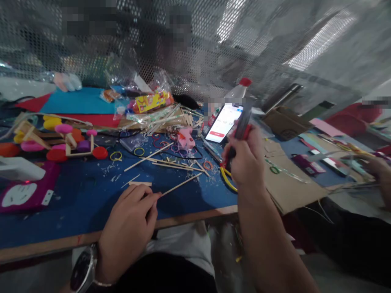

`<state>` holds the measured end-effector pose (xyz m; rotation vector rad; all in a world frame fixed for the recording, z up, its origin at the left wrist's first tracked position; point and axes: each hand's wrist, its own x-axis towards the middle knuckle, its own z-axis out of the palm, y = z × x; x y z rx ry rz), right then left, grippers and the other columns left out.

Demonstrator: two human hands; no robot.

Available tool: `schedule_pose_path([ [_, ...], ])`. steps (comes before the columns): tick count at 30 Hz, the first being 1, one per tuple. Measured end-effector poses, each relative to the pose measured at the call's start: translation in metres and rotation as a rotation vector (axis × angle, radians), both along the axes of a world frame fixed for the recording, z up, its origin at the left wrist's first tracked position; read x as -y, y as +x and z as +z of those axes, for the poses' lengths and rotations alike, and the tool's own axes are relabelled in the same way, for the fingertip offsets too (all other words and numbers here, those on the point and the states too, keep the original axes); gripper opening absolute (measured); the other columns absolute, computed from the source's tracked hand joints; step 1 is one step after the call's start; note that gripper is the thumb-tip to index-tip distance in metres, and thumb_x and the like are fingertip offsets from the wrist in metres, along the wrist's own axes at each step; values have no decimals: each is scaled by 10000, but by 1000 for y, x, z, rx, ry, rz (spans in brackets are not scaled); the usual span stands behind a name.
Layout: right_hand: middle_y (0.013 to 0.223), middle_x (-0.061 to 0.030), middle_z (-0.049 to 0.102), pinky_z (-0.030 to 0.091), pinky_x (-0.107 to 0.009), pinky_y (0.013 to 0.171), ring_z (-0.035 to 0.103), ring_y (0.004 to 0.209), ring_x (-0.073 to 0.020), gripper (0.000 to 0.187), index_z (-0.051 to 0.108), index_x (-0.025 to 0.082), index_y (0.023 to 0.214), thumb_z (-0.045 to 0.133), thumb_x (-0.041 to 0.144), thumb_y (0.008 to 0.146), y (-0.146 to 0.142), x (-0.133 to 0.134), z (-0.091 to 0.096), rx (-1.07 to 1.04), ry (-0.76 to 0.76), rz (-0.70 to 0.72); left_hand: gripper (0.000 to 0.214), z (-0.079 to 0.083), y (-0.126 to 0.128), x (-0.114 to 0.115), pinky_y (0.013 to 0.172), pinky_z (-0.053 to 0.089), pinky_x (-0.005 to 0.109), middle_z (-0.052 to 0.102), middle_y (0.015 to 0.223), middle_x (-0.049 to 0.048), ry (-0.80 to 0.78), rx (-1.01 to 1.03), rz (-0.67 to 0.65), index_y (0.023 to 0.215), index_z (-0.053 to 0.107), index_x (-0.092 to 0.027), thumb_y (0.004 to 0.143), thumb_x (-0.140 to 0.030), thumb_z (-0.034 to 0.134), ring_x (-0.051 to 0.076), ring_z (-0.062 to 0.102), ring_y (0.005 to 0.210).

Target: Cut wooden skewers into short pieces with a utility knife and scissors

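Observation:
My left hand (131,215) is at the table's front edge, fingers closed on the near end of a thin wooden stick (183,184). The stick points away to the right, low over the blue tabletop. A short flat wooden piece (141,183) lies just beyond its knuckles. My right hand (246,156) is raised and wrapped round a dark, long tool with red parts (242,122); blur hides its exact kind. A yellow curved piece (227,179) shows below that hand, and I cannot tell whether it belongs to the tool. More wooden sticks (174,165) lie between the hands.
A lit phone (224,122) leans by a red-capped bottle (244,83). A pink glue gun (185,138) stands among rubber bands. Wooden models with coloured wheels (64,142) and a purple device (33,187) are left. Cardboard (293,179) and another person's hand (378,169) are right.

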<state>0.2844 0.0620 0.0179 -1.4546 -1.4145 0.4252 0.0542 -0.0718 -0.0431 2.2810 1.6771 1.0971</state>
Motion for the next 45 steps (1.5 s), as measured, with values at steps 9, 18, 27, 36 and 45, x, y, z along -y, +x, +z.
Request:
schedule_pose_path([
  [9, 1193, -92, 736, 650, -428, 766, 740, 1033, -288, 392, 620, 295, 1348, 568, 294, 960, 20, 114, -32, 493, -83, 519, 190, 4, 5, 1, 812, 567, 374, 711, 936, 47, -17, -51, 8, 1055, 716, -163, 963, -138, 552, 200, 657, 896],
  [18, 1263, -47, 718, 686, -431, 718, 749, 1029, -297, 504, 534, 402, 1458, 544, 290, 967, 32, 112, -39, 571, -145, 546, 166, 5, 10, 12, 907, 530, 393, 670, 1026, 27, -89, -122, 124, 1095, 696, -257, 976, -201, 594, 210, 609, 980],
  [27, 1293, -80, 643, 638, -345, 861, 723, 1050, -225, 420, 603, 284, 1402, 524, 215, 995, 38, 109, -45, 650, -107, 536, 239, 1, 7, 28, 915, 485, 424, 695, 1112, 5, -116, -176, 149, 1189, 707, -283, 967, -210, 652, 223, 596, 1020],
  [36, 1218, -108, 668, 653, -313, 721, 742, 950, -234, 437, 619, 258, 1395, 531, 174, 976, 43, 110, -51, 678, -88, 543, 219, -4, 8, 35, 924, 513, 483, 732, 1115, -6, -204, -166, 146, 1183, 699, -337, 988, -266, 630, 243, 635, 1044],
  [45, 1276, -103, 643, 660, -275, 811, 733, 1032, -210, 484, 545, 238, 1453, 528, 150, 978, 30, 114, -42, 709, -151, 573, 335, -4, 10, 20, 920, 509, 422, 662, 1160, 47, -107, -263, -19, 1346, 640, -239, 1022, -252, 557, 225, 611, 1023],
])
